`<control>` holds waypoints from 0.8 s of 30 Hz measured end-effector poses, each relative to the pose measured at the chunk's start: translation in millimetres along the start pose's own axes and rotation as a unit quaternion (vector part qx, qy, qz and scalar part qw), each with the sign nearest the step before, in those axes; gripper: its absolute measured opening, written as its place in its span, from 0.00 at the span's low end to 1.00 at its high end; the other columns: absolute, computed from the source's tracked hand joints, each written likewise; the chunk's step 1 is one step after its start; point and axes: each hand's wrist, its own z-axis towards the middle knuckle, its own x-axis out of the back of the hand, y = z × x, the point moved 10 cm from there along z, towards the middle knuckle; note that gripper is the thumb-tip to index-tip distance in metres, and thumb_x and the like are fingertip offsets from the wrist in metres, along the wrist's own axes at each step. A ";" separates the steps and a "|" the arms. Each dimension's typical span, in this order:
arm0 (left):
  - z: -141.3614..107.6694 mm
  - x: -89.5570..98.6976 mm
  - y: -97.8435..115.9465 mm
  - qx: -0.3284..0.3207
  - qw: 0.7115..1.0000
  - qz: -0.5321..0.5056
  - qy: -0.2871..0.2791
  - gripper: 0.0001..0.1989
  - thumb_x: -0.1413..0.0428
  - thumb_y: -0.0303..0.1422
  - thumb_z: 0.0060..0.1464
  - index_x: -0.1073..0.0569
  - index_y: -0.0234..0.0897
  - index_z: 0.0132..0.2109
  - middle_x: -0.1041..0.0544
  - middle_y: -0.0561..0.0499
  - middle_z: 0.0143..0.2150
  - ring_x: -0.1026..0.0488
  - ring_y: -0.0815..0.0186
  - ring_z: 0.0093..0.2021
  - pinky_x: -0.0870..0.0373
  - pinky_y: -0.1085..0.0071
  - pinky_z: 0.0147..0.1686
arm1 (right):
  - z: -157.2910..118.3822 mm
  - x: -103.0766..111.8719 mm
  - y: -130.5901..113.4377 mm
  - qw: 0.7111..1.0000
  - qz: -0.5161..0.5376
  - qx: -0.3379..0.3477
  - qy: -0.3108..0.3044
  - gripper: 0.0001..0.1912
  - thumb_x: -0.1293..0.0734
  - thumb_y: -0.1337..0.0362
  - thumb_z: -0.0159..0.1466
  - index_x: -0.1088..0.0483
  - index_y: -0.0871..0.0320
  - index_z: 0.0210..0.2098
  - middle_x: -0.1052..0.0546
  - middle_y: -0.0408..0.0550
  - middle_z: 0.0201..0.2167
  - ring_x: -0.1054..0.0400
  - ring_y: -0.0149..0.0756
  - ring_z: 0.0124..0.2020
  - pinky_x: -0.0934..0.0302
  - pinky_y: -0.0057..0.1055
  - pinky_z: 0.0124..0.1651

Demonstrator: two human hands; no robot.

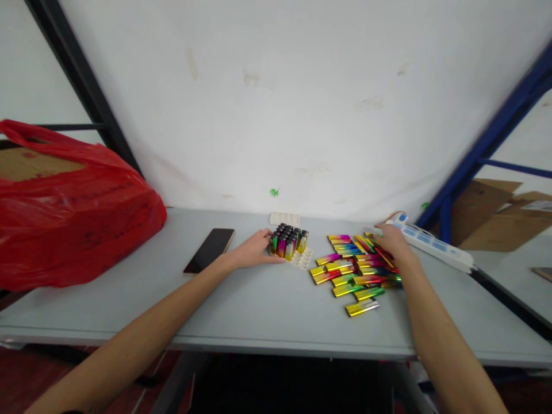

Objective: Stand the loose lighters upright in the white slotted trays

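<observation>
My left hand [253, 250] is curled around the left end of a pale moulded tray [303, 259], its thumb along the front and its fingers behind. Several shiny lighters [283, 244] in mixed colours with black tops stand upright in that tray. Empty pockets show at its right end. My right hand [393, 240] is over the far right side of a loose pile of lighters [340, 265], fingers partly stretched out. Its palm side and any contact with a lighter are hidden. The pile lies flat in yellow, red, purple, blue and green metallic colours.
Behind the filled tray lies another pale tray [284, 218] against the wall. A black phone [210, 250] rests left of my left hand. At the right is a white power strip [435, 246]; a red plastic bag [81, 218] takes up the table's left end.
</observation>
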 end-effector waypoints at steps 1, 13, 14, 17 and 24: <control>0.1 -0.4 0.0 0.001 1.000 0.001 -0.002 0.34 0.36 0.66 0.60 0.17 0.38 0.50 0.21 0.37 0.60 0.25 0.43 0.61 0.27 0.51 0.67 | -0.1 -3.5 -0.5 1.000 -0.002 0.004 -0.007 0.21 0.31 0.70 0.67 0.16 0.66 0.57 0.14 0.67 0.56 0.20 0.55 0.60 0.30 0.41 0.65; -1.1 0.3 0.2 -0.002 1.000 0.009 0.002 0.35 0.36 0.67 0.60 0.17 0.38 0.52 0.20 0.38 0.60 0.25 0.44 0.61 0.28 0.52 0.66 | -5.0 25.7 -20.8 0.990 0.104 0.027 0.090 0.18 0.33 0.59 0.72 0.18 0.64 0.53 0.16 0.66 0.49 0.22 0.54 0.53 0.30 0.42 0.59; -1.2 0.2 0.0 -0.002 1.000 0.009 0.003 0.35 0.36 0.67 0.60 0.17 0.39 0.52 0.20 0.38 0.61 0.25 0.43 0.62 0.28 0.52 0.67 | -7.7 34.2 -26.2 0.981 0.155 0.034 0.112 0.21 0.33 0.55 0.73 0.20 0.64 0.56 0.16 0.65 0.48 0.21 0.52 0.49 0.29 0.43 0.56; -1.0 0.4 -0.5 0.002 1.000 0.013 0.003 0.37 0.37 0.68 0.60 0.18 0.37 0.53 0.20 0.36 0.62 0.25 0.42 0.63 0.28 0.52 0.67 | -16.4 46.6 -53.8 0.944 0.310 0.059 0.097 0.34 0.37 0.38 0.74 0.23 0.61 0.61 0.16 0.56 0.39 0.24 0.43 0.33 0.29 0.39 0.43; -0.8 1.2 1.5 0.005 1.000 0.019 0.001 0.35 0.36 0.67 0.59 0.17 0.38 0.50 0.20 0.37 0.60 0.24 0.42 0.61 0.28 0.52 0.67 | -45.8 60.0 -142.2 0.866 0.485 0.114 0.035 0.40 0.28 0.27 0.62 0.19 0.57 0.53 0.25 0.41 0.29 0.36 0.34 0.26 0.39 0.32 0.31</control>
